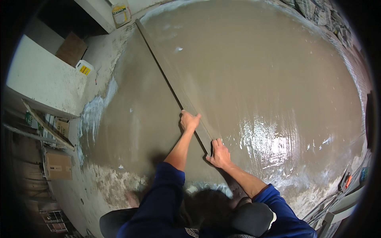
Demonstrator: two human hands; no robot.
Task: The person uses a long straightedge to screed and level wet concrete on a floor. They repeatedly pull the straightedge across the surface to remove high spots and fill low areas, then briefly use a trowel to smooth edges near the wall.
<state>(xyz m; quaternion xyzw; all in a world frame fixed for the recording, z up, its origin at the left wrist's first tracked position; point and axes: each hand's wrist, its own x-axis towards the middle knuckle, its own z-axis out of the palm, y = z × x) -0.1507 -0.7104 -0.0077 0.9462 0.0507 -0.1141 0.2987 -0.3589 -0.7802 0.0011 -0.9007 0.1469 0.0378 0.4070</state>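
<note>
A long, straight screed bar (170,79) lies on wet grey-brown mortar (258,71) spread over the floor. It runs slantwise from the far left toward me, with a dark edge along its left side. Closed around its nearer part is my left hand (190,121), thumb on the right side of the bar. Close to the near end my right hand (219,154) grips the same bar, lower and farther right. Parts of the fingers of both hands are hidden behind the bar. Light glares off the wet surface (274,139) right of my right hand.
A bag (121,14) stands by the far end of the bar. A white jug (84,67) sits near a brown board (71,49) at left. Cardboard box (58,166) and leaning wood strip (47,126) line the left side. Crumpled sheeting (323,18) lies far right; an orange-handled tool (348,181) rests near right.
</note>
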